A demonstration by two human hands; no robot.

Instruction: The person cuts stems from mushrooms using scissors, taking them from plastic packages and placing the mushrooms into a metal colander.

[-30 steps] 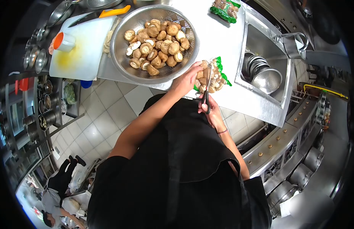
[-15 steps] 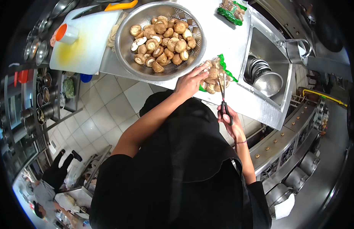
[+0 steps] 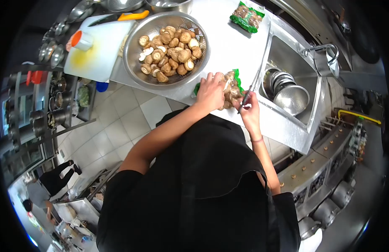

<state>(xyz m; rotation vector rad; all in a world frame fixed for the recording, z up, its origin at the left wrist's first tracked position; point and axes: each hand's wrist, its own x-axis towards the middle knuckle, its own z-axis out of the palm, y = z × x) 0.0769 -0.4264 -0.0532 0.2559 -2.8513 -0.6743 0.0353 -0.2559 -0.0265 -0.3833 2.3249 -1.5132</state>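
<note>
Working Position

Left hand [image 3: 211, 93] lies on clear-and-green plastic mushroom packet [image 3: 232, 88], fingers slightly spread; packet sits at four o'clock from round perforated steel colander [image 3: 132, 54]; right hand [image 3: 249, 107], beside packet, is closed around black-handled steel scissors [image 3: 245, 98], blades pointing to one o'clock.

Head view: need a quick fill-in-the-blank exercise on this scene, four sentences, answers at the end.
1. The right hand holds a pair of ____.
2. The left hand rests on a clear bag whose visible end trim is ____.
3. The colander holds loose, brown-capped ____.
4. Metal bowls are piled in the ____, picture-right of the bag.

Missing words: scissors; green; mushrooms; sink.
</note>
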